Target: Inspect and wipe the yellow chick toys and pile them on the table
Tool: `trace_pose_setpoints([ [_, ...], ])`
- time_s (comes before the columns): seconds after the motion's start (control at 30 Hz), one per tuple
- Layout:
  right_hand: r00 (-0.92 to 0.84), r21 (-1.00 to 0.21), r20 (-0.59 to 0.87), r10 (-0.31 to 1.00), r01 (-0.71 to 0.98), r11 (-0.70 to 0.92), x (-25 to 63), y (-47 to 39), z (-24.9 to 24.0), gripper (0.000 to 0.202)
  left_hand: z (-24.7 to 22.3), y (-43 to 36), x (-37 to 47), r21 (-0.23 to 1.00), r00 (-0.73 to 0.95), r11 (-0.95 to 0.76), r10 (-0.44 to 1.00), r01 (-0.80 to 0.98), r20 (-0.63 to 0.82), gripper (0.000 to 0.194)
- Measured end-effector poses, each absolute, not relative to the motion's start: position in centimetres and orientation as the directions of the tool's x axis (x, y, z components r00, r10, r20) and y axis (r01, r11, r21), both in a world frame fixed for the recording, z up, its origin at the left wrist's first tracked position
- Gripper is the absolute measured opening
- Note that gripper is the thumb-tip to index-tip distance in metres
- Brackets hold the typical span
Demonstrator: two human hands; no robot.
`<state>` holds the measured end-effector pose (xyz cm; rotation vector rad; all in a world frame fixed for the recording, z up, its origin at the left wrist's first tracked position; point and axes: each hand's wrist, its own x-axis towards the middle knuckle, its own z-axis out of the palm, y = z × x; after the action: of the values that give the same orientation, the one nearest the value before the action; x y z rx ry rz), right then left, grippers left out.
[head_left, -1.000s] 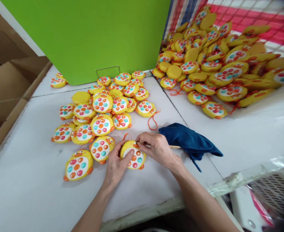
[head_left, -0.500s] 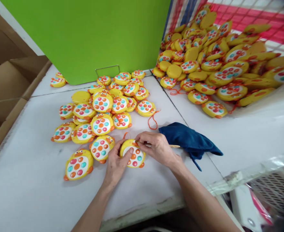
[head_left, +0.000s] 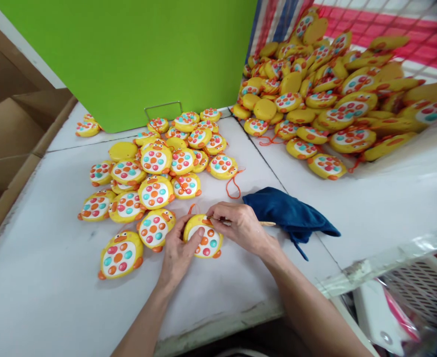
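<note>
A yellow duck-shaped toy (head_left: 208,242) with a white belly and coloured round buttons is gripped at its left side by my left hand (head_left: 179,248), the thumb lying across its front. My right hand (head_left: 240,225) pinches a slim paintbrush (head_left: 267,223) whose pale wooden end sticks out behind the fingers. Its dark tip points at the toy's orange beak; the very tip is too small to make out. An orange cord loop (head_left: 193,208) rises behind the toy. Just left of my left hand lie two similar duck toys, one (head_left: 155,228) nearer and one (head_left: 120,255) in front.
Several more duck toys (head_left: 155,158) are heaped on the white table (head_left: 54,258). A large pile of them (head_left: 337,114) fills the back right. Beside my right hand lies a dark blue cloth (head_left: 288,210). A green board (head_left: 147,54) stands behind; cardboard boxes (head_left: 13,129) are left.
The view has shifted very slightly. Both hands keep nearly the same pose, with the brush still at the toy's beak.
</note>
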<state>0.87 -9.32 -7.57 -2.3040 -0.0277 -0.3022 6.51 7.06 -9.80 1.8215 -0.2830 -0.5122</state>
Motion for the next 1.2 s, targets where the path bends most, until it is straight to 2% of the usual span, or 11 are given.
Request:
trace_pose_setpoints([
  [0.1, 0.958, -0.699, 0.263, -0.114, 0.108, -0.707, 0.6, -9.5, -6.9, 0.011, -10.0, 7.2, 6.6, 0.967, 0.869, -0.237, -0.453, 0.097, -0.198, 0.05],
  [0.2, 0.905, -0.665, 0.34, -0.256, 0.039, -0.746, -0.9, -11.4, -5.4, 0.011, -10.4, 7.3, 6.8, 0.975, 0.86, -0.153, -0.464, 0.158, -0.212, 0.052],
  [0.37, 0.748, -0.451, 0.387, -0.539, -0.356, -0.819, -6.4, -19.2, -5.0, 0.012, -10.8, 7.5, 6.8, 0.981, 0.846, -0.039, -0.5, 0.189, -0.183, 0.052],
  [0.5, 0.747, -0.205, 0.247, -0.618, -0.583, -0.786, -10.8, -25.8, -8.5, 0.021, -10.6, 7.5, 6.6, 0.977, 0.832, 0.003, -0.525, 0.215, -0.181, 0.05],
  [0.63, 0.752, -0.138, 0.152, -0.641, -0.626, -0.768, -13.1, -28.4, -11.4, 0.033, -10.7, 7.6, 6.6, 0.982, 0.833, 0.005, -0.53, 0.187, -0.156, 0.049],
  [0.73, 0.725, -0.199, 0.279, -0.63, -0.598, -0.776, -12.9, -27.1, -10.6, 0.039, -10.7, 7.7, 6.6, 0.982, 0.83, 0.024, -0.539, 0.185, -0.143, 0.048],
  [0.83, 0.671, -0.391, 0.373, -0.64, -0.512, -0.765, -11.4, -23.5, -8.2, 0.042, -10.6, 7.8, 6.6, 0.983, 0.823, 0.02, -0.55, 0.182, -0.141, 0.048],
  [0.97, 0.791, -0.693, 0.204, -0.577, -0.3, -0.656, -8.6, -16.2, -6.7, 0.033, -10.6, 8.0, 6.5, 0.988, 0.83, -0.036, -0.539, 0.147, -0.143, 0.043],
  [1.07, 0.888, -0.937, -0.022, -0.458, -0.178, -0.3, -6.6, -10.6, -7.8, 0.043, -10.5, 8.1, 6.3, 0.992, 0.831, -0.065, -0.542, 0.106, -0.124, 0.038],
  [1.13, 0.925, -0.987, -0.107, -0.364, -0.144, -0.074, -5.6, -7.6, -8.7, 0.051, -10.4, 7.9, 6.1, 0.99, 0.813, -0.058, -0.566, 0.127, -0.138, 0.039],
  [1.2, 0.951, -0.995, -0.1, -0.293, -0.099, 0.019, -4.9, -5.8, -9.4, 0.053, -10.2, 7.6, 5.9, 0.986, 0.794, -0.045, -0.586, 0.163, -0.158, 0.044],
])
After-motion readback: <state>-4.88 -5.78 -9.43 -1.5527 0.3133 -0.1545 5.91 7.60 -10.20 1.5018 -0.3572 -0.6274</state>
